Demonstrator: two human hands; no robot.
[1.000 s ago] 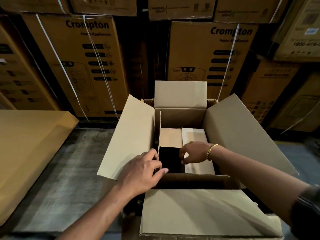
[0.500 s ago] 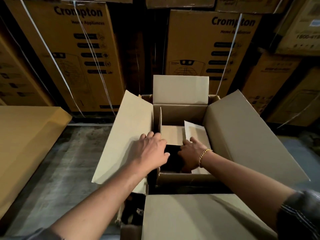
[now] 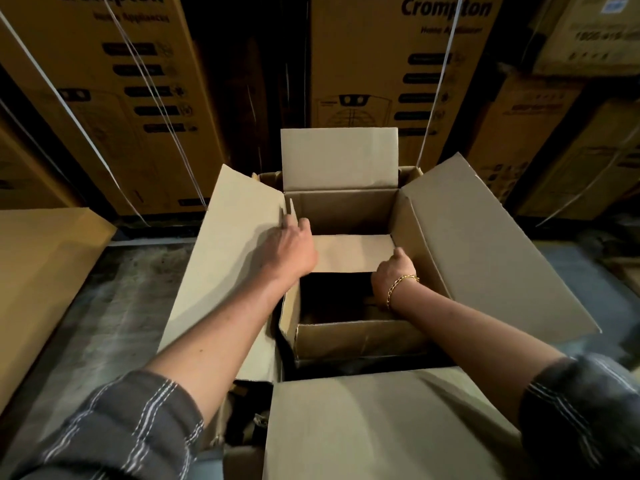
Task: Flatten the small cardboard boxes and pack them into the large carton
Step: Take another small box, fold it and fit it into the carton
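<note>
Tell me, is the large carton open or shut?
Open. The four top flaps of the large carton are folded back, and a small box shows inside.

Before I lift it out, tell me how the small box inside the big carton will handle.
The small cardboard box shows nothing in its dark inside, so probably light. Its near wall is creased and the left corner gapes, so it may skew when pulled. The flap the right hand grips, left hand at its other end, lies flat: fairly stiff.
</note>
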